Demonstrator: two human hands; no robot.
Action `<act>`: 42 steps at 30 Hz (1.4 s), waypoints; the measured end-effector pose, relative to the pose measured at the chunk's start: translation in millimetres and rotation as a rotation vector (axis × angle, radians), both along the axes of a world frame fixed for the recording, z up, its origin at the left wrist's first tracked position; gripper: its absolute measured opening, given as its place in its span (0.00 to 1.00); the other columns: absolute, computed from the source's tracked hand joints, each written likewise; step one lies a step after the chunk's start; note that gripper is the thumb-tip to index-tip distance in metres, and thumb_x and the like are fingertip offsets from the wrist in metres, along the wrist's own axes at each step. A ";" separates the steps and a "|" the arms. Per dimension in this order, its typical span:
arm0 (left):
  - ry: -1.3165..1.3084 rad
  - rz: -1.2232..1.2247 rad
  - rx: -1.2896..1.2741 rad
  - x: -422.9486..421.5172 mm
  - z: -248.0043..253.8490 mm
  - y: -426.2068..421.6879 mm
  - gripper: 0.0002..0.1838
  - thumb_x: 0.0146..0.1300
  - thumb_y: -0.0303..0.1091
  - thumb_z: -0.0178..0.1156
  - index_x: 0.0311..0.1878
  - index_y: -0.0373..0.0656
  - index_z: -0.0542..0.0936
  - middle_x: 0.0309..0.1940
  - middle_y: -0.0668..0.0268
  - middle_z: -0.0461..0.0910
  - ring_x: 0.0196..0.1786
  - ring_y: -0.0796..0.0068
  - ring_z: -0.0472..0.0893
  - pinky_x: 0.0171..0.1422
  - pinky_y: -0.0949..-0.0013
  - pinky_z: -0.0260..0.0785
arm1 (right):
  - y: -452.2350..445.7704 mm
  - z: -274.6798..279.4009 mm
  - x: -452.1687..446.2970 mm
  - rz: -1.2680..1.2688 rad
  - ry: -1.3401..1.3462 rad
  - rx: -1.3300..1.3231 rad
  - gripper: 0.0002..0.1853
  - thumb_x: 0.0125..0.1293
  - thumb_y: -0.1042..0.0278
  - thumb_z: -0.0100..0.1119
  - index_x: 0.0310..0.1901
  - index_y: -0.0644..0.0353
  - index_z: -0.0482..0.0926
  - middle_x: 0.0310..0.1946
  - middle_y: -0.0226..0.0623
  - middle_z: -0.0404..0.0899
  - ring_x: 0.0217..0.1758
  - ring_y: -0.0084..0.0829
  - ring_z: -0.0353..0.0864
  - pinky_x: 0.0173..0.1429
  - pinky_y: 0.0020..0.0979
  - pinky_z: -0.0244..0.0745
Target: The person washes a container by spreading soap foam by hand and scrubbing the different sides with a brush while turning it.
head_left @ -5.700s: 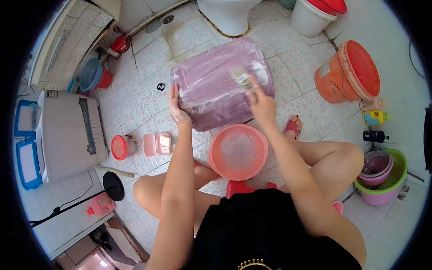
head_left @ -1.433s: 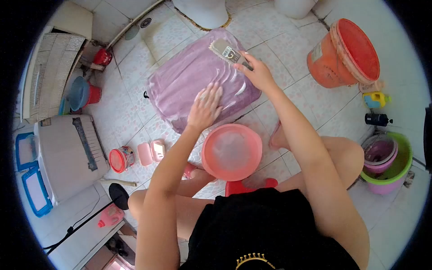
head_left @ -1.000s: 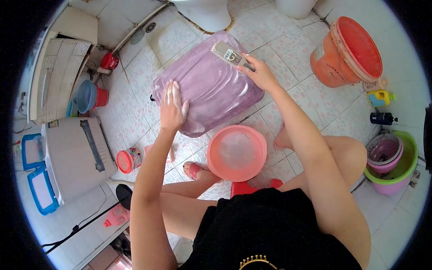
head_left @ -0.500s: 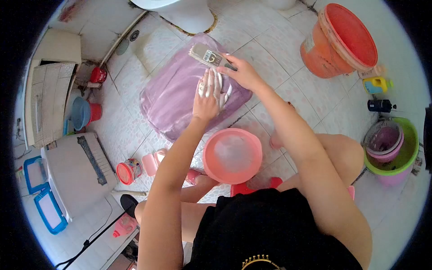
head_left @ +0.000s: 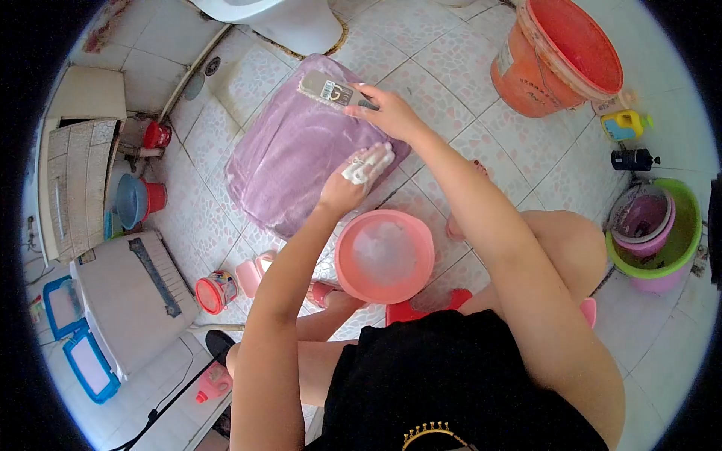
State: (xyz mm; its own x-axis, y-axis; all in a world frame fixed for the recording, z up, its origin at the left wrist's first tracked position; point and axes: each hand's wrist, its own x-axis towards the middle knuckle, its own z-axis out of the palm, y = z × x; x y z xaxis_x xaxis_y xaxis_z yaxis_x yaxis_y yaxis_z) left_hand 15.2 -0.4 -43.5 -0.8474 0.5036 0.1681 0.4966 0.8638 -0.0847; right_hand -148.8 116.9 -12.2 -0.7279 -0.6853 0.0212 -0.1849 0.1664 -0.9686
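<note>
A purple plush cushion (head_left: 289, 161) lies on the tiled floor in front of me. My right hand (head_left: 389, 114) grips the dark handle of a grey scrubbing brush (head_left: 325, 89), which is over the cushion's far part with a label facing up. White foam covers the fingers and back of my left hand (head_left: 359, 177). That hand rests on the cushion's near right edge, its fingers stretched out and holding nothing. Just below it stands a pink basin (head_left: 346, 259) with cloudy, sudsy water (head_left: 387, 252) in it.
A large orange bucket (head_left: 519, 71) stands at the upper right, near a yellow bottle (head_left: 623, 125) and stacked basins (head_left: 681, 252). On the left are a washing machine (head_left: 131, 319) and a small bucket (head_left: 216, 292). A toilet (head_left: 297, 26) stands beyond the cushion.
My left hand has slid from the middle of the cushion toward its near right edge, and the foam patch beside it no longer shows. The brush stays in my right hand.
</note>
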 end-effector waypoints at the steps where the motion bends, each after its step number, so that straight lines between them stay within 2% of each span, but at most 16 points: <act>1: -0.072 0.016 0.128 1.8 1.6 2.9 0.26 0.67 0.36 0.49 0.68 0.42 0.72 0.72 0.62 0.67 0.74 0.62 0.66 0.78 0.59 0.57 | -0.7 -0.8 -1.2 0.007 -0.009 -0.010 0.44 0.59 0.35 0.67 0.68 0.61 0.70 0.62 0.48 0.77 0.63 0.48 0.79 0.64 0.39 0.73; 3: -0.216 0.047 0.388 5.0 4.6 13.4 0.29 0.61 0.27 0.51 0.69 0.43 0.71 0.68 0.64 0.72 0.71 0.61 0.71 0.76 0.58 0.61 | -2.1 -0.5 -3.1 0.019 -0.053 -0.026 0.44 0.59 0.37 0.69 0.68 0.62 0.70 0.63 0.50 0.77 0.63 0.47 0.79 0.65 0.39 0.72; 6: -0.250 0.060 0.524 -5.8 7.1 23.1 0.31 0.58 0.21 0.51 0.69 0.40 0.71 0.66 0.59 0.75 0.69 0.60 0.74 0.73 0.58 0.65 | -1.6 4.9 -6.4 0.063 -0.164 -0.042 0.42 0.59 0.43 0.71 0.69 0.62 0.70 0.61 0.50 0.78 0.61 0.42 0.80 0.63 0.37 0.74; 9: -0.871 0.382 1.193 -33.6 11.9 22.4 0.33 0.56 0.17 0.46 0.69 0.37 0.71 0.64 0.56 0.77 0.67 0.60 0.75 0.69 0.59 0.69 | 2.0 16.9 -11.0 0.120 -0.243 -0.024 0.39 0.61 0.48 0.72 0.68 0.62 0.70 0.53 0.45 0.82 0.51 0.31 0.81 0.53 0.31 0.76; 12: -0.994 0.538 1.844 -46.8 23.4 31.5 0.33 0.57 0.17 0.44 0.69 0.35 0.69 0.64 0.53 0.76 0.66 0.60 0.76 0.64 0.61 0.72 | 0.9 21.8 -13.2 0.144 -0.247 -0.005 0.36 0.62 0.52 0.72 0.67 0.61 0.72 0.44 0.37 0.84 0.40 0.22 0.79 0.42 0.26 0.74; 13: -1.045 0.475 1.739 -50.6 21.6 21.8 0.34 0.57 0.18 0.45 0.71 0.35 0.66 0.68 0.53 0.72 0.70 0.60 0.72 0.66 0.61 0.70 | -0.1 20.7 -13.7 0.145 -0.242 -0.004 0.35 0.63 0.52 0.72 0.67 0.61 0.73 0.41 0.34 0.85 0.36 0.20 0.77 0.39 0.25 0.73; 16: -1.171 0.444 1.929 -44.8 21.2 21.1 0.35 0.60 0.25 0.47 0.75 0.39 0.63 0.74 0.56 0.64 0.76 0.61 0.63 0.73 0.58 0.62 | 0.5 20.1 -13.1 0.133 -0.260 -0.018 0.33 0.62 0.53 0.72 0.65 0.60 0.75 0.37 0.31 0.84 0.32 0.18 0.74 0.35 0.24 0.70; 19: -1.291 0.443 1.937 -32.4 22.0 24.2 0.36 0.62 0.33 0.48 0.77 0.44 0.60 0.77 0.60 0.60 0.79 0.62 0.56 0.79 0.57 0.51 | 2.1 23.9 -11.8 0.113 -0.254 0.026 0.33 0.62 0.52 0.72 0.65 0.59 0.75 0.39 0.32 0.85 0.35 0.19 0.76 0.39 0.25 0.73; 22: -1.284 0.490 1.556 -4.2 9.5 23.7 0.38 0.63 0.39 0.50 0.78 0.48 0.58 0.76 0.62 0.62 0.79 0.61 0.56 0.80 0.57 0.47 | 3.0 28.3 -8.1 0.113 -0.206 -0.011 0.36 0.63 0.50 0.71 0.68 0.58 0.72 0.29 0.25 0.79 0.29 0.16 0.71 0.33 0.22 0.67; 25: -1.135 0.459 1.541 34.6 5.4 10.0 0.35 0.65 0.35 0.49 0.77 0.44 0.60 0.73 0.59 0.66 0.76 0.60 0.62 0.80 0.58 0.50 | -2.4 16.1 -7.5 0.048 -0.109 0.004 0.37 0.63 0.49 0.70 0.69 0.59 0.71 0.46 0.39 0.84 0.46 0.25 0.81 0.49 0.29 0.75; 28: -0.953 0.491 1.622 67.3 -2.8 -8.5 0.30 0.66 0.28 0.48 0.73 0.40 0.65 0.69 0.57 0.70 0.71 0.60 0.69 0.77 0.60 0.57 | -3.6 6.9 -2.3 0.004 -0.028 0.017 0.36 0.63 0.44 0.67 0.69 0.50 0.72 0.57 0.47 0.81 0.61 0.42 0.80 0.60 0.37 0.74; 32: -0.470 0.584 1.448 96.5 21.8 -35.0 0.28 0.60 0.14 0.44 0.65 0.35 0.71 0.59 0.56 0.79 0.64 0.64 0.77 0.70 0.65 0.67 | -4.0 11.5 15.9 -0.117 0.204 0.030 0.33 0.66 0.45 0.62 0.71 0.40 0.68 0.59 0.46 0.80 0.61 0.49 0.79 0.62 0.40 0.73; 33: -0.299 0.664 1.395 101.6 30.3 -35.5 0.27 0.58 0.13 0.44 0.63 0.35 0.73 0.56 0.55 0.80 0.61 0.62 0.79 0.68 0.61 0.70 | -2.9 17.0 22.6 -0.149 0.249 0.057 0.32 0.67 0.46 0.62 0.71 0.38 0.68 0.59 0.47 0.79 0.61 0.50 0.79 0.62 0.40 0.73; 37: -0.022 0.711 0.705 103.4 66.8 -43.7 0.28 0.56 0.14 0.50 0.63 0.42 0.75 0.53 0.51 0.80 0.60 0.51 0.77 0.69 0.53 0.66 | 3.8 34.6 47.3 -0.228 0.287 0.130 0.30 0.69 0.49 0.59 0.72 0.36 0.68 0.58 0.48 0.80 0.59 0.52 0.79 0.60 0.42 0.73; 40: 0.270 0.845 0.365 101.0 79.1 -50.0 0.26 0.62 0.21 0.53 0.65 0.40 0.73 0.59 0.49 0.76 0.67 0.51 0.72 0.74 0.49 0.58 | 7.5 45.5 58.2 -0.259 0.204 0.270 0.30 0.70 0.49 0.59 0.72 0.38 0.67 0.62 0.42 0.78 0.62 0.45 0.78 0.61 0.37 0.72; 42: 0.355 1.026 0.285 102.6 67.7 -70.4 0.25 0.67 0.28 0.52 0.68 0.38 0.71 0.65 0.49 0.72 0.72 0.49 0.66 0.78 0.50 0.51 | 2.5 45.2 66.9 -0.330 0.228 0.249 0.30 0.70 0.50 0.59 0.72 0.38 0.67 0.56 0.44 0.81 0.58 0.46 0.81 0.58 0.38 0.74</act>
